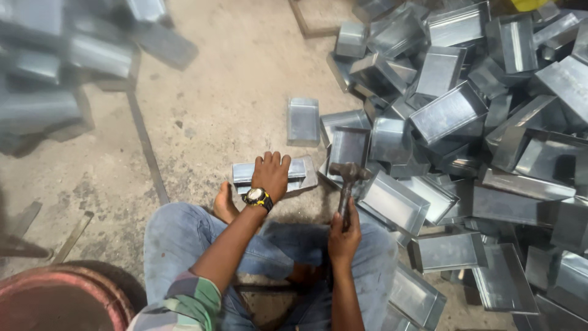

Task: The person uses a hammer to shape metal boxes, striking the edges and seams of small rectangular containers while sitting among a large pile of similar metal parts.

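Note:
My left hand (271, 173), with a wristwatch on the wrist, presses down on a small folded sheet-metal box (245, 172) that lies on the concrete floor in front of my knees. My right hand (344, 238) grips the handle of a hammer (347, 173). The hammer's head is raised just right of the box, over the edge of the pile. I sit on the floor in jeans, with a bare foot (225, 205) beside the box.
A large heap of similar sheet-metal boxes (465, 116) fills the right side. One box (304, 121) lies alone beyond my hand. More metal pieces (55, 67) are stacked at the top left. A metal strip (146, 144) lies on the floor; a round reddish rim (61, 294) is at bottom left.

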